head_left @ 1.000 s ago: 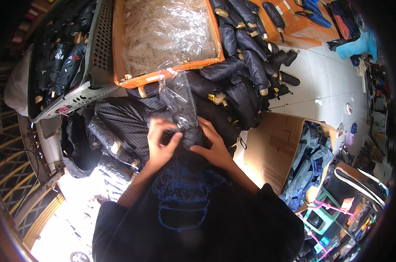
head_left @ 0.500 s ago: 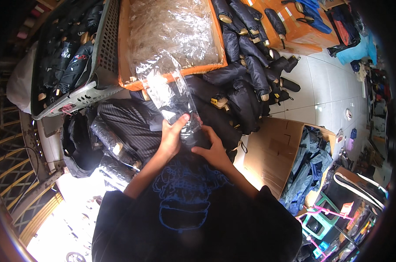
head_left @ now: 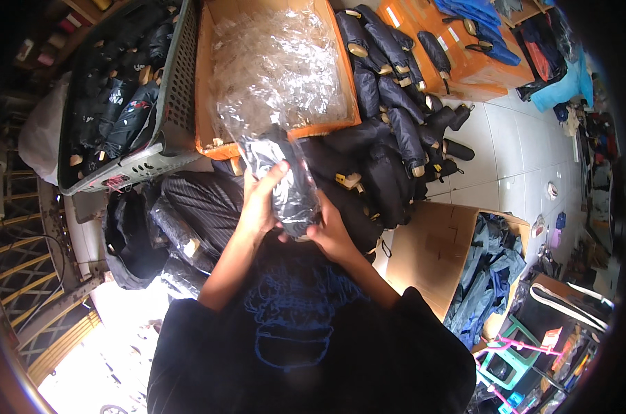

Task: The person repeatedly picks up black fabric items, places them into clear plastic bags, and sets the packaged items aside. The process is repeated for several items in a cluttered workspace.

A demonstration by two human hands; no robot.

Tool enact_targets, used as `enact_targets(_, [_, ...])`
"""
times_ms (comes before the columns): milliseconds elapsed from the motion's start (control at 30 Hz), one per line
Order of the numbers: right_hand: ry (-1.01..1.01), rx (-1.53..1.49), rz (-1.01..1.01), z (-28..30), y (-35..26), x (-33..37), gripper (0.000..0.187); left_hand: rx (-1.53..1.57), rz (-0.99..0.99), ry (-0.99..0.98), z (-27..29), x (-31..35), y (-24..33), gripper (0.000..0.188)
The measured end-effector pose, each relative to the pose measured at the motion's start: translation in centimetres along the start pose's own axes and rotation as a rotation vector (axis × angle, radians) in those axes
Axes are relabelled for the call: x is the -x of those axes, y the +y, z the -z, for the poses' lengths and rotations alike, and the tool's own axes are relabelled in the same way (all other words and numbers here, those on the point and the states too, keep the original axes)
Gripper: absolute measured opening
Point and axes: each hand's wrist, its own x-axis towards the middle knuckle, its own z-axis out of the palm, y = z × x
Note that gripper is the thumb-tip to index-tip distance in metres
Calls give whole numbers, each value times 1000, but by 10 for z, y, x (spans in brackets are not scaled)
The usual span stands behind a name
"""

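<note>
In front of my chest is a black folded umbrella (head_left: 296,196) inside a clear plastic sleeve (head_left: 231,116), whose loose upper end reaches toward the orange-edged box. My left hand (head_left: 260,201) is closed around its left side, thumb lying across the front. At the lower right end my right hand (head_left: 327,224) grips it with fingers curled against it. Just beyond stands the open box (head_left: 354,90), filled with a heap of clear plastic sleeves (head_left: 278,62). Several dark folded umbrellas (head_left: 382,165) in black covers lie to the right of my hands.
A grey perforated basket (head_left: 178,90) full of black umbrellas stands at the far left. Below it lie plastic-wrapped umbrellas (head_left: 175,224) and dark striped cloth (head_left: 206,207). To the right, a cardboard box (head_left: 423,255) holds blue-grey fabric (head_left: 489,276), near a green stool (head_left: 510,362).
The umbrella now sits further up inside the plastic sleeve, its white print showing. Both hands have shifted along it, the right one lower at its end.
</note>
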Motion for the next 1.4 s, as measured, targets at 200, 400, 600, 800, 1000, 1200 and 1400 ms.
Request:
enact_targets(200, [-110, 128, 6, 19, 3, 0, 61, 110, -56, 134, -9, -5, 16, 34])
enact_targets(400, [260, 359, 215, 13, 13, -8, 44, 16, -39, 76, -37, 19, -1, 26])
enact_targets(600, [126, 213, 28, 15, 3, -12, 66, -219, -3, 109, -25, 17, -15, 27])
enact_targets(800, [-263, -150, -114, 43, -28, -21, 61, -280, 176, -42, 4, 13, -3, 40])
enact_targets(1000, [248, -44, -123, 33, -15, -48, 37, -543, 23, -249, 14, 31, -31, 66])
enact_targets(1200, [395, -180, -44, 14, 7, -51, 37, -781, -1, -67, 19, 52, -27, 65])
enact_targets(1400, [94, 168, -229, -16, 13, -63, 48, -379, 46, 146, 39, 66, -15, 52])
